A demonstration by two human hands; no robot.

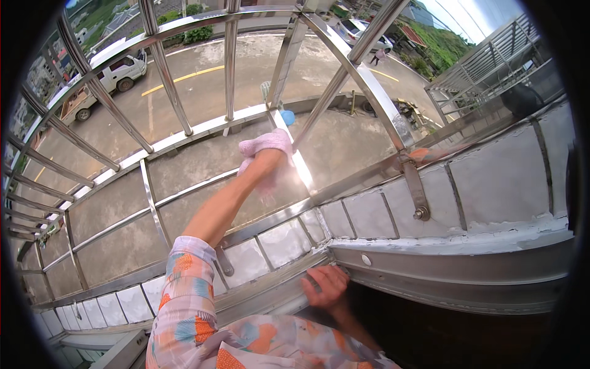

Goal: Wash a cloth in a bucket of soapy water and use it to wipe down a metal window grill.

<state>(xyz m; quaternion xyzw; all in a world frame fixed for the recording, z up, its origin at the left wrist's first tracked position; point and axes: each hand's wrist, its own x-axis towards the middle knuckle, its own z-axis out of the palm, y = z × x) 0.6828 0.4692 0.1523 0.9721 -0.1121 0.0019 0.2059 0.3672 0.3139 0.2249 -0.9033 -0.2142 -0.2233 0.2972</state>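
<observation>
My left arm stretches out over the sill into a stainless-steel window cage. A pink terry cloth (263,142) covers most of my left hand (275,156), so its fingers are hidden. Hand and cloth lie against the flat bottom rail (302,170) near the cage's corner, and part of the cloth hangs below, blurred. Bent fingers of my right hand (328,282) hook over the metal window frame (272,293) at its inner corner, close to my body.
Upright steel bars (229,69) and a slanting top rail (355,78) surround the arm. Thin floor bars (198,187) cross the gap above concrete ground far below. White tiles (283,242) line the outer sill. A bolted bracket (416,193) sticks out at right. A truck (110,74) stands beyond.
</observation>
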